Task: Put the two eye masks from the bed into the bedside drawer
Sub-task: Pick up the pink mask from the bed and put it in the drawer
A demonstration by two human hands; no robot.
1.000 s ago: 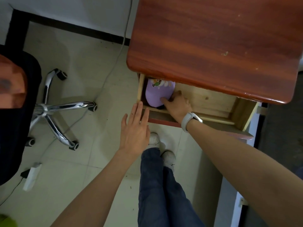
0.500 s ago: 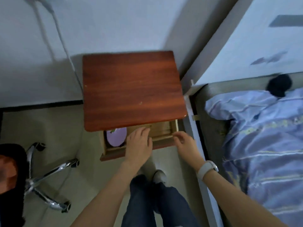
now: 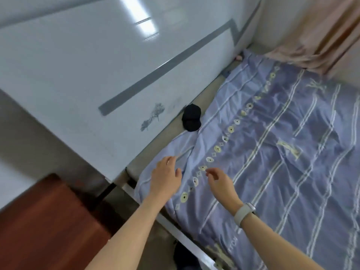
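Eye mask (image 3: 191,117) on the bed (image 3: 155,145), at the quilt's (image 3: 282,152) upper edge, just before the headboard (image 3: 97,75). Both hands over the quilt's near corner: left hand (image 3: 165,178) left of right hand (image 3: 222,184). Bedside table (image 3: 48,227) left of the bed.

A bedroom in a home is showing here. A bed (image 3: 148,152) is taking up the right side, with a lavender striped duvet (image 3: 282,152) lying over it and a glossy white headboard (image 3: 97,65) rising at its head. A reddish wooden bedside cabinet (image 3: 39,221) is standing beside the bed's near corner, and a pink curtain (image 3: 321,32) is hanging at the far edge.
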